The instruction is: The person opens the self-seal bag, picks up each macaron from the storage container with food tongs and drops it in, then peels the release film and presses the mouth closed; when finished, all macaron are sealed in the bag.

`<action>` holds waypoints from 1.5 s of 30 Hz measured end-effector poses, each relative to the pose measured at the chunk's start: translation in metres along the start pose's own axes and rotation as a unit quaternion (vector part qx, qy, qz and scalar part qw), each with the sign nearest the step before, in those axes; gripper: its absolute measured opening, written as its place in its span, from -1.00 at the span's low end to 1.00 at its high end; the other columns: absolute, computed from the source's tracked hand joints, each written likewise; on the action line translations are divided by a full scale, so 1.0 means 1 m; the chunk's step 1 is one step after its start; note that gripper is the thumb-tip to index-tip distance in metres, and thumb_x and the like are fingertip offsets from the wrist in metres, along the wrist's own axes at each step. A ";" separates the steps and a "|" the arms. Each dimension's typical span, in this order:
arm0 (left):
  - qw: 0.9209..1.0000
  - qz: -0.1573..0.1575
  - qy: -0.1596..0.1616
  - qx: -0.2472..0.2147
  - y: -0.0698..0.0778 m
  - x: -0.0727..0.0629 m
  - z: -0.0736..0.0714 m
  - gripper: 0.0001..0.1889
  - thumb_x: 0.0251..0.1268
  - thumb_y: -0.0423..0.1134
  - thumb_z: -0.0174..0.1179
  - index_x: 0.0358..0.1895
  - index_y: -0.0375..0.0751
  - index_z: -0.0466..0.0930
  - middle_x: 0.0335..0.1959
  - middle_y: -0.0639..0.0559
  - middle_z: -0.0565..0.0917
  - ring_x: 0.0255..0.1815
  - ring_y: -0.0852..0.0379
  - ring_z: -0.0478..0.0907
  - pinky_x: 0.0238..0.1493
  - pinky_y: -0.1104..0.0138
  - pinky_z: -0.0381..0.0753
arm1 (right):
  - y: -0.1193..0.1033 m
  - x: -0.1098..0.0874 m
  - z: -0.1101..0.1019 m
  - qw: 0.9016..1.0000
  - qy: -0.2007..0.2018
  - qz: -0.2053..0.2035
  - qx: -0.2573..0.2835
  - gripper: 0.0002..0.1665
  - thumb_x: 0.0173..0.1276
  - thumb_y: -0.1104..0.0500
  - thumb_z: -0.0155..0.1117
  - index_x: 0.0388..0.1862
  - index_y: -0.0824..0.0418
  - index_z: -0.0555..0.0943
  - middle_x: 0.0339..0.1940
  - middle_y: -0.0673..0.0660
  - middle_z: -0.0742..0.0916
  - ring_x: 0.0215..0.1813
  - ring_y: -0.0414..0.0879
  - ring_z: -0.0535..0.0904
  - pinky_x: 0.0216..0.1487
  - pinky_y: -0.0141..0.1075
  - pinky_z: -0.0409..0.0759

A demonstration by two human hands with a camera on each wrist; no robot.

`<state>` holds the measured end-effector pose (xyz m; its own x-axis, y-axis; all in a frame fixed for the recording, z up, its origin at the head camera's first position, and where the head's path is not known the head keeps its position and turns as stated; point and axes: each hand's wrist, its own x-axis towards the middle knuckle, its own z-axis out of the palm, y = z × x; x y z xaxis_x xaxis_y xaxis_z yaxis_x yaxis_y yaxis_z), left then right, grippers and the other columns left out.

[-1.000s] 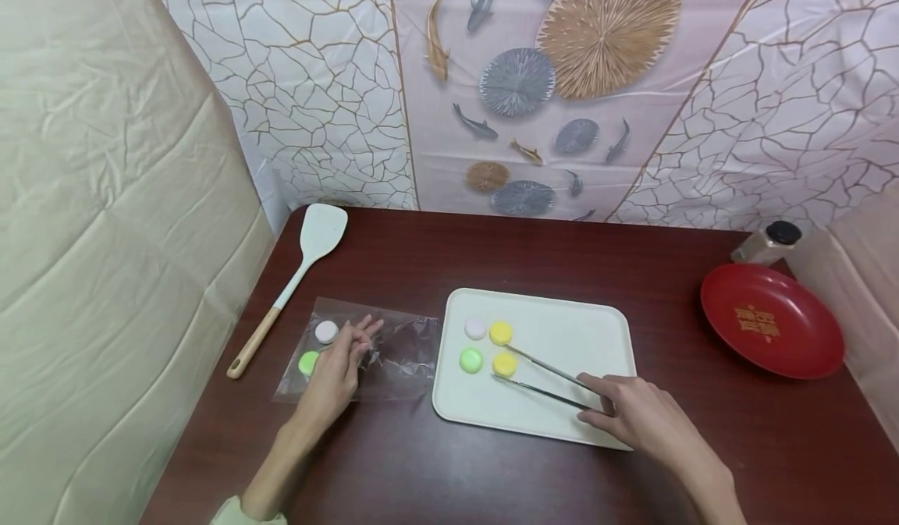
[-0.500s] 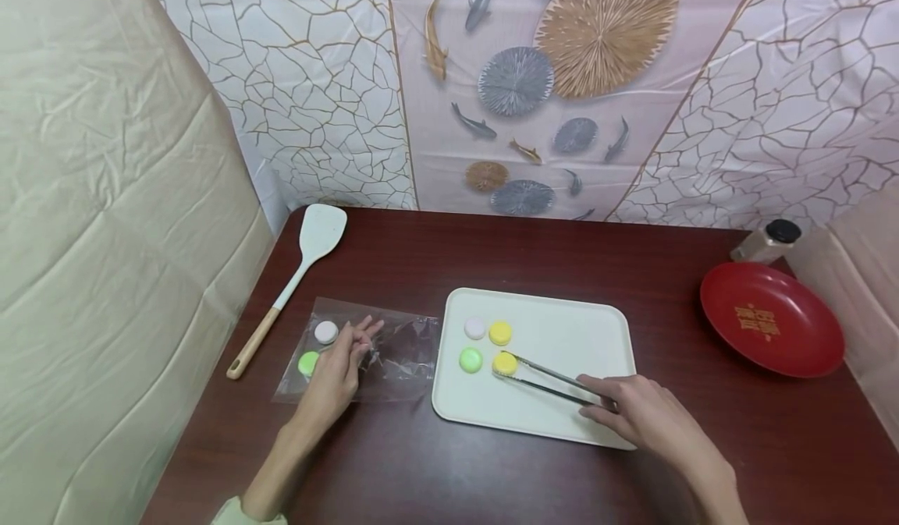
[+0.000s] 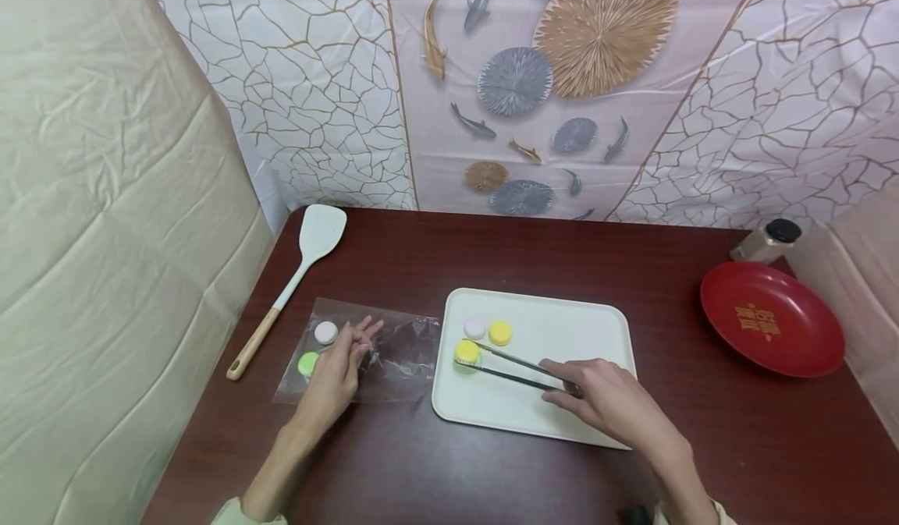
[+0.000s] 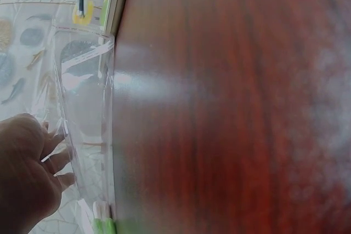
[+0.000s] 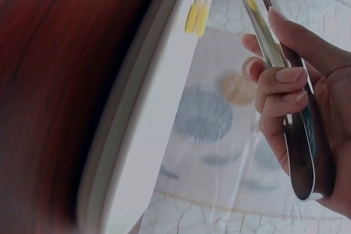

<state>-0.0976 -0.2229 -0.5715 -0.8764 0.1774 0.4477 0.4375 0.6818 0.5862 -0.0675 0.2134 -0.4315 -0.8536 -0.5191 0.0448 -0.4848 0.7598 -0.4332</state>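
Note:
My right hand (image 3: 607,400) grips metal tongs (image 3: 506,376), whose tips pinch a yellow macaron (image 3: 467,350). In the head view this macaron overlaps a green macaron on the left of the cream tray (image 3: 562,330). A pale lilac macaron (image 3: 474,328) and a second yellow macaron (image 3: 500,333) lie just behind it. To the left, my left hand (image 3: 335,373) pinches the film of a clear plastic bag (image 3: 400,384), holding it raised in the left wrist view. Within the bag are a white macaron (image 3: 326,332) and a green macaron (image 3: 307,363).
A white spatula (image 3: 288,291) with a wooden handle lies along the table's left edge. At the right are a red plate (image 3: 772,320) and a black-capped jar (image 3: 765,242). A patterned cloth (image 3: 520,150) hangs behind the dark table (image 3: 393,470).
The tongs close round the front yellow macaron, and my right hand carries it left from its spot on the tray to the green one. My left hand stays in place.

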 end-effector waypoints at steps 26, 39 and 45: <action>1.000 -0.010 -0.002 0.004 0.004 0.001 -0.002 -0.93 0.69 -0.35 0.17 0.03 -0.20 0.47 0.13 -0.26 0.83 0.29 -0.25 0.76 0.40 -0.15 0.66 | -0.050 0.052 0.035 0.996 -0.015 -0.085 -0.017 -0.68 0.42 0.06 0.60 0.09 0.07 0.78 -0.45 -0.15 0.73 -0.50 -0.36 0.38 -0.50 -0.43 0.37; 1.000 -0.015 -0.006 -0.002 0.003 0.000 -0.002 -0.91 0.68 -0.35 0.19 0.03 -0.14 0.47 0.30 -0.23 0.77 0.37 -0.19 0.72 0.54 -0.12 0.54 | -0.070 0.072 0.044 0.996 -0.027 -0.080 -0.034 -0.62 0.43 0.07 0.61 0.16 0.12 0.80 -0.34 -0.03 0.84 -0.52 -0.31 0.49 -0.52 -0.34 0.47; 1.000 -0.010 -0.002 0.000 0.002 0.002 0.000 -0.90 0.68 -0.35 0.20 0.04 -0.14 0.49 0.02 -0.11 0.83 0.25 -0.21 0.79 0.47 -0.09 0.62 | -0.079 0.081 0.055 0.995 -0.028 -0.090 -0.040 -0.63 0.43 0.06 0.60 0.14 0.13 0.80 -0.35 0.00 0.85 -0.48 -0.18 0.63 -0.54 -0.25 0.56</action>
<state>-0.0986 -0.2217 -0.5696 -0.8860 0.1655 0.4332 0.4189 0.6861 0.5948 -0.0881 0.0894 -0.4434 -0.7403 -0.6692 0.0643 -0.6449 0.6798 -0.3491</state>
